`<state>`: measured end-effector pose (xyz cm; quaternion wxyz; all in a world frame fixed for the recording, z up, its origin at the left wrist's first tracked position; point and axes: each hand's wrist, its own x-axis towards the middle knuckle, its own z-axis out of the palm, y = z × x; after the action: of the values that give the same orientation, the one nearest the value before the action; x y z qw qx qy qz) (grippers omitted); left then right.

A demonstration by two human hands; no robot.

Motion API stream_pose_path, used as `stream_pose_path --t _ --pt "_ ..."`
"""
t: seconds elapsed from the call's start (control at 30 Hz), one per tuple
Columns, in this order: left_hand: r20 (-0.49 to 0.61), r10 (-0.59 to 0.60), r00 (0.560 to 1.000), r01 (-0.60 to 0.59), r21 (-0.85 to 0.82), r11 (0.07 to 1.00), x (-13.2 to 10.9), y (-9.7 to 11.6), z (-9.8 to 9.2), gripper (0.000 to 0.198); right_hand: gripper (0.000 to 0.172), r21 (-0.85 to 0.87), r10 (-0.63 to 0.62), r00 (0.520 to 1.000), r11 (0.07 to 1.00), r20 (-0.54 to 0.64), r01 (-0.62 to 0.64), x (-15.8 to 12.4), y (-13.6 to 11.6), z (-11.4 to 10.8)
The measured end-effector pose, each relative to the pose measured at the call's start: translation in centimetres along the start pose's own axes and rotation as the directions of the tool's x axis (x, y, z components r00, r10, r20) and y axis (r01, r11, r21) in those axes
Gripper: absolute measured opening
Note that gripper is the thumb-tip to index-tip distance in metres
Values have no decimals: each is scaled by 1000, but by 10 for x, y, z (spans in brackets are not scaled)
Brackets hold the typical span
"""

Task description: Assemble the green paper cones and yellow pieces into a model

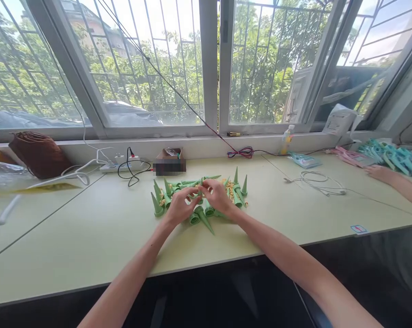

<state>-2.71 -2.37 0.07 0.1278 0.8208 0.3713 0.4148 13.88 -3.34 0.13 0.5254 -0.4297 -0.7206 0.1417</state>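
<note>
Above a pile on the table, my left hand point(181, 206) and my right hand point(218, 197) meet, fingertips closed around a green plastic spike point(200, 192). My fingers cover much of it. Around them are several more hollow, cone-shaped green spikes. One spike point(206, 222) lies pointing toward me beside the open round end of another spike point(194, 219). At the pile's left a spike point(157, 207) stands point up, and another upright spike point(244, 186) is at the right. Small tan pieces point(230, 187) are scattered among them, too small to identify.
Behind the pile sits a small open box point(170, 155), partly blurred, near a power strip point(119, 164). A white cable point(320, 184) lies coiled to the right. Another person's hand point(379, 174) touches teal and pink items at far right. A bottle point(287, 140) stands by the window.
</note>
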Motion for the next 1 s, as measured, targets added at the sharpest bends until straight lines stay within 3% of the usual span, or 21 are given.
stream_pose_path --t 0.3,0.43,0.67,1.0 --pt "39 -29 999 25 106 994 0 -3 1 19 23 -41 14 996 999 91 -10 -2 -2 0" --pt "58 -50 997 42 131 990 0 -7 2 18 19 -24 29 997 999 73 -27 -3 -3 0" --pt "-3 -92 996 91 180 979 0 -14 1 18 21 -41 44 998 998 33 -43 -2 -1 0" --pt "-38 -129 991 134 194 972 0 -10 1 13 17 -68 29 999 997 22 -28 -2 1 1"
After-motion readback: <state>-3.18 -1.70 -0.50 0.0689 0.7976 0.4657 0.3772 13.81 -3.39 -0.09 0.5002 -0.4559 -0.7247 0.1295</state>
